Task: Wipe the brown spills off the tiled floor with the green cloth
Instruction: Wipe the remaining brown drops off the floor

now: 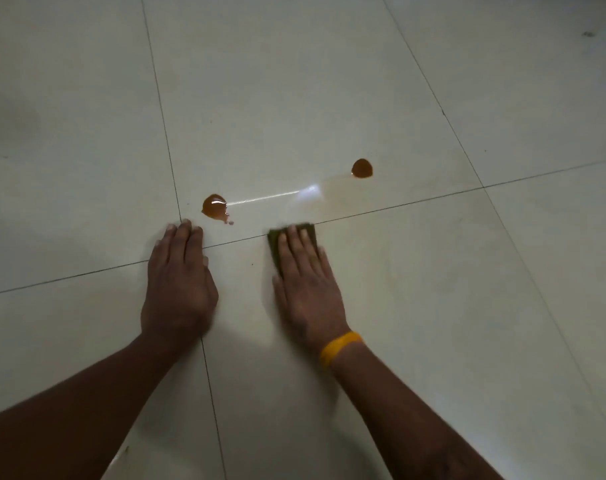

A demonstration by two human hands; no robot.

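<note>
Right hand [308,289] flat on dark green cloth [273,237], edges blurred

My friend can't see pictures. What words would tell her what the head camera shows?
A person's right hand presses a green cloth flat on a pale tiled floor, while the left hand rests flat beside it. Two brown spills, the left spill and the right spill, lie just beyond the hands.

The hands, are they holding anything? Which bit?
Neither grips anything. The right hand presses flat on the green cloth, its straight fingers covering the cloth's top. The left hand rests flat on the bare floor.
</note>
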